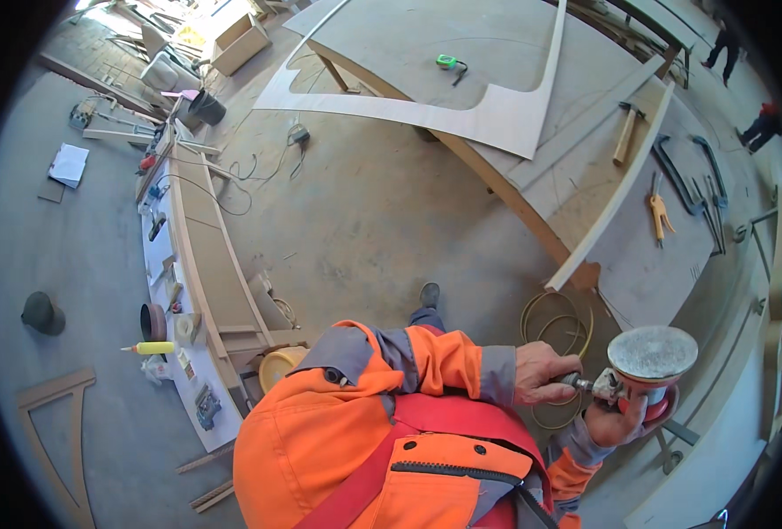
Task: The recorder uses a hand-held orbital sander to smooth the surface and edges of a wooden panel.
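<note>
An orbital sander (652, 354) with a round, dusty grey pad facing up is at the lower right. My right hand (616, 423) grips its body from below, beside a red part. My left hand (542, 375) is closed round a dark hose fitting (576, 380) that meets the sander's metal inlet (606, 385). The fitting's end inside the fingers is hidden. A yellow air hose (532, 328) lies in loops on the floor just beyond my hands.
A large worktable (408, 44) ahead carries a curved white panel (391, 109), green tape measure (446, 62), hammer (625, 137), orange-handled tool (659, 219) and clamps (673, 175). A curved wooden frame (198, 238) stands left. Two people (724, 48) are far right.
</note>
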A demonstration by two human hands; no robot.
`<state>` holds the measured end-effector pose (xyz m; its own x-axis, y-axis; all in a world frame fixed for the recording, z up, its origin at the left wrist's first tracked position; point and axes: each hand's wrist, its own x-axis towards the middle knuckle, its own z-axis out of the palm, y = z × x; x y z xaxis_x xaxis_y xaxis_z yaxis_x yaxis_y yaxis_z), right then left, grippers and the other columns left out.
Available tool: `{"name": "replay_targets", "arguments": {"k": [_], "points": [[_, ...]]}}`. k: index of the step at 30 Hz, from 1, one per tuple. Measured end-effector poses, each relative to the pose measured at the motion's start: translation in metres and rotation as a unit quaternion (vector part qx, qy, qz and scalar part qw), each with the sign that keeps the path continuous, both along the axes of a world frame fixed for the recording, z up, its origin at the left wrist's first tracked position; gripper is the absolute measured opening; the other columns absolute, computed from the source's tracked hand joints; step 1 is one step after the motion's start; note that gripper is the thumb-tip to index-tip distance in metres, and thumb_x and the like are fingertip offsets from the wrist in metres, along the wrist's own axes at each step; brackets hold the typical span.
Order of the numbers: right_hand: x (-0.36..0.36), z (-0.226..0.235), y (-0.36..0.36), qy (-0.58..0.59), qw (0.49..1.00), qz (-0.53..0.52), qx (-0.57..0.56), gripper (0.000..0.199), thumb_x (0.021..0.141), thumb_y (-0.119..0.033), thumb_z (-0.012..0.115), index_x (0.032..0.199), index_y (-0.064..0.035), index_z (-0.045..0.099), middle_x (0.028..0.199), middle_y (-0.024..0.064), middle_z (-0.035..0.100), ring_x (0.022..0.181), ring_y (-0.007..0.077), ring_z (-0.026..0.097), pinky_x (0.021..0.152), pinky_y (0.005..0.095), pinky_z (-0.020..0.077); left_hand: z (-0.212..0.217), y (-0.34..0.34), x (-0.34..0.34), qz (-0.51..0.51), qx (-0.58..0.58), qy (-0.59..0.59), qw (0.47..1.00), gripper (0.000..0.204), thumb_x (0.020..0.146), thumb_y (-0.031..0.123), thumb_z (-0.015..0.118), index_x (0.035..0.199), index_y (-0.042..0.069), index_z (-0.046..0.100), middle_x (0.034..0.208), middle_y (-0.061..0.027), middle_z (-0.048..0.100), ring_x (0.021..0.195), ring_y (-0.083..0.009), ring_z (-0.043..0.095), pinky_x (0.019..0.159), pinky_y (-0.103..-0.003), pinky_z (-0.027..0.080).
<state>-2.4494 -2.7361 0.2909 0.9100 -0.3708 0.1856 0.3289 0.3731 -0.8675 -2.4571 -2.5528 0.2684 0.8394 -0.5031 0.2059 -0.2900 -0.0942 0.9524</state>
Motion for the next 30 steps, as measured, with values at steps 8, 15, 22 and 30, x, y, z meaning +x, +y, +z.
{"name": "replay_targets", "arguments": {"k": [8,15,22,30], "points": [[0.048,-0.022,0.12,0.029,0.969,0.237,0.069,0.032,0.086,-0.017,0.056,0.115,-0.0021,0.051,0.1,0.0122,0.059,0.077,0.021,0.057,0.062,0.0324,0.0486,0.034,0.163,0.037,-0.011,-0.101,0.055,0.993,0.031,0.092,0.033,0.053,0.1,0.003,0.05,0.062,-0.0169,0.054,0.057,-0.0366,0.055,0.051,-0.041,0.04],[0.104,0.034,0.257,0.053,0.951,0.297,0.072,0.026,0.088,-0.024,0.055,0.099,0.0001,0.058,0.087,0.0075,0.058,0.074,0.0162,0.054,0.061,0.0266,0.0417,0.022,0.264,0.092,-0.017,-0.125,0.09,0.988,0.037,0.091,0.037,0.055,0.094,0.0,0.052,0.061,-0.0185,0.052,0.058,-0.0379,0.054,0.052,-0.042,0.04],[0.191,0.002,0.236,0.149,0.93,0.333,0.052,0.032,0.088,-0.026,0.055,0.105,0.0013,0.055,0.077,0.0065,0.051,0.065,0.012,0.049,0.059,0.027,0.0428,-0.031,0.327,0.124,0.134,-0.032,0.006,0.99,0.036,0.089,0.034,0.059,0.097,-0.001,0.056,0.08,-0.018,0.063,0.074,-0.0314,0.062,0.066,-0.037,0.049],[0.278,-0.02,0.26,0.111,0.984,0.053,-0.132,0.065,0.075,-0.013,0.063,0.134,-0.0036,0.037,0.106,0.0199,0.06,0.088,0.0282,0.06,0.067,0.0355,0.0523,-0.098,0.453,0.161,0.255,0.047,0.249,0.933,0.03,0.088,0.026,0.06,0.105,0.001,0.06,0.093,-0.0155,0.065,0.087,-0.0245,0.063,0.079,-0.034,0.05]]}}
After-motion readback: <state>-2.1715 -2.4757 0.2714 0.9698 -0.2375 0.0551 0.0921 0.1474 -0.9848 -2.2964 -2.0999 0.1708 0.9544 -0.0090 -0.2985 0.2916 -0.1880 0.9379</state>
